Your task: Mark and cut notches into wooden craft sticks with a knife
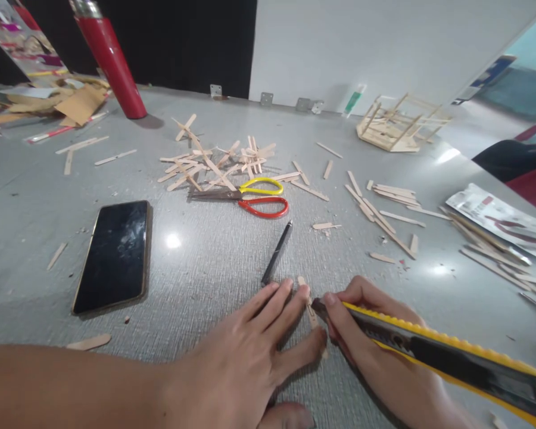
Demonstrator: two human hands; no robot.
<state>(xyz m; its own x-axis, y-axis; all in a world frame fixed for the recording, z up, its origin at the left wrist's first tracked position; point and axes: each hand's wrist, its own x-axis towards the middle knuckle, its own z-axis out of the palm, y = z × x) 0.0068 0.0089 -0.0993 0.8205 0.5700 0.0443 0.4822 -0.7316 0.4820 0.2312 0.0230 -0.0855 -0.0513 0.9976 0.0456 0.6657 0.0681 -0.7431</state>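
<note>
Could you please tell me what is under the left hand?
A wooden stick lies partly under the left hand, on the table; whatever the hand covers cannot be seen.

Left of the scissors (239,194), between their blades and the phone (114,256), I have a lane where a hand could slide through flat. Straight beyond the scissors, a jumbled heap of sticks (213,162) bars any low reach; farther off to their left stands the tall red bottle (111,65). On the near side of the scissors, a slim black pen (277,253) lies between them and my left hand (259,339). Right of the scissors, I could pass only narrowly before meeting loose sticks (379,215).
</note>
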